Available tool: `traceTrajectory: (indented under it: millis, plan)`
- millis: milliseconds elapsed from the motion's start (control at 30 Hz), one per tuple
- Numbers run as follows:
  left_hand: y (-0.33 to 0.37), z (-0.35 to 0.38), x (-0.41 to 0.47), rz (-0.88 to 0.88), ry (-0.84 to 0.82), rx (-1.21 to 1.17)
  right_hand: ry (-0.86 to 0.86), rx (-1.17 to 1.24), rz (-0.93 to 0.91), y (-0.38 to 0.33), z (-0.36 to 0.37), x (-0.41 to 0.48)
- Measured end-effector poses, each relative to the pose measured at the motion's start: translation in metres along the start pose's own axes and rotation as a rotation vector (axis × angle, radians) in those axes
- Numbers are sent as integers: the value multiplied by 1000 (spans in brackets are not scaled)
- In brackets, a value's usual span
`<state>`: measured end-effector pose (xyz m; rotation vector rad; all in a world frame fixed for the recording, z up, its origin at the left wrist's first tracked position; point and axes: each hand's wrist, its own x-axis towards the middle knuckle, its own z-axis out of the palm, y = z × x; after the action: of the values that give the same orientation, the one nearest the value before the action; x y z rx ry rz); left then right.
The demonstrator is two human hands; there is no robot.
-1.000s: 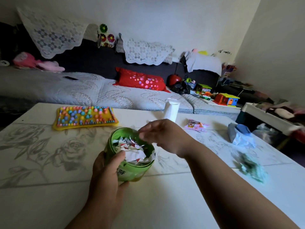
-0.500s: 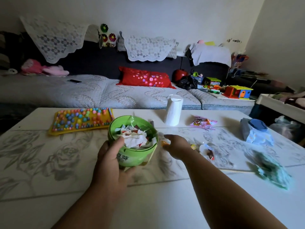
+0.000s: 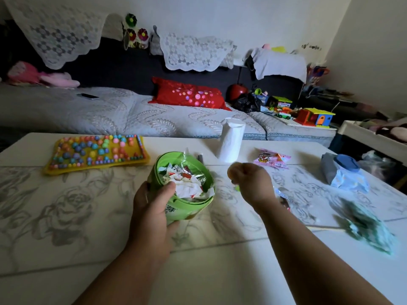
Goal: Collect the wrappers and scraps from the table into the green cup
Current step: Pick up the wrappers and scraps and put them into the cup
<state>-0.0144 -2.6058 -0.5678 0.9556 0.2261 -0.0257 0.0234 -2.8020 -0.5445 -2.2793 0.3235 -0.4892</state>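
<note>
My left hand (image 3: pixel 152 212) grips the green cup (image 3: pixel 193 205) by its near side and holds it tilted on the white table (image 3: pixel 66 216). Crumpled white, red and silver wrappers (image 3: pixel 187 186) fill the cup. My right hand (image 3: pixel 251 183) hovers just right of the cup, fingers curled, pinching what looks like a small yellowish scrap (image 3: pixel 231 171); blur hides the detail. A pink snack wrapper (image 3: pixel 272 159) lies beyond that hand. Another small wrapper (image 3: pixel 284 198) lies under my right wrist. A crumpled green-and-white scrap (image 3: pixel 365 226) sits at the table's right.
A white paper roll (image 3: pixel 231 142) stands behind the cup. A yellow tray of coloured beads (image 3: pixel 97 153) lies at the back left. A blue-and-grey pack (image 3: pixel 343 175) sits at the far right. A sofa with a red cushion (image 3: pixel 187 95) runs behind the table.
My right hand went from over the cup down to the table right of it, then lifted with fingers closed. My left hand kept its hold and tilted the cup more.
</note>
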Motion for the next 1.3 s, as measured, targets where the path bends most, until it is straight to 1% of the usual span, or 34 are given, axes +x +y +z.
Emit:
traceTrajectory:
  millis: [33, 67, 133, 167, 267, 333, 367, 400, 433, 467, 500, 567, 633, 667, 733, 800, 833, 900, 933, 1000, 1100, 1200, 1300]
  plan:
    - [0, 2, -3, 9, -15, 11, 16, 48, -47, -12, -8, -2]
    - [-1, 4, -6, 13, -22, 18, -6, 62, -120, -27, -16, -8]
    - [-2, 9, -12, 1, -28, 21, -53, 17, -293, -57, -24, -20]
    - [-2, 11, -16, -17, -31, 16, -60, -63, -357, -68, -25, -26]
    - [-3, 18, -24, -54, -36, 3, -107, -451, -475, -85, -13, -34]
    - [-3, 20, -27, -57, -41, -5, -220, -625, -500, -90, -4, -37]
    - [-3, 21, -28, -60, -45, -7, -290, -721, -546, -93, -3, -42]
    - [-4, 21, -29, -62, -48, -7, -344, -782, -587, -96, -4, -46]
    - [-5, 21, -30, -66, -48, -12, -358, -787, -624, -98, -8, -51]
    - [-5, 19, -29, -65, -45, -17, -340, -724, -618, -99, -13, -55]
    - [-5, 19, -29, -65, -47, -24, -293, -586, -559, -96, -20, -58]
    - [-4, 18, -29, -66, -57, -39, -119, -336, -389, -82, -36, -54]
    - [-3, 16, -27, -68, -60, -46, 29, -244, -199, -53, -48, -41]
    - [-2, 16, -26, -64, -57, -48, 60, -241, -99, -32, -53, -32]
    - [-1, 15, -22, -61, -53, -54, 66, -242, 119, 13, -64, -16]
    - [0, 15, -19, -58, -57, -58, 27, -290, 341, 53, -72, -8]
    - [0, 15, -16, -58, -58, -58, 0, -328, 433, 67, -75, -6]
    - [-2, 14, -12, -56, -61, -45, -63, -388, 551, 94, -75, 0]
    - [-3, 13, -9, -50, -69, -27, -102, -411, 568, 103, -72, 3]
    - [-4, 10, -6, -25, -104, 1, -164, -471, 545, 113, -62, 7]
    - [-3, 7, -1, -16, -140, 34, -170, -513, 477, 113, -45, 12]
    - [-5, 6, 5, -29, -48, 17, -241, -567, 347, 111, -33, 19]
    - [-4, 8, 5, -24, -33, 19, -312, -629, 223, 104, -21, 19]
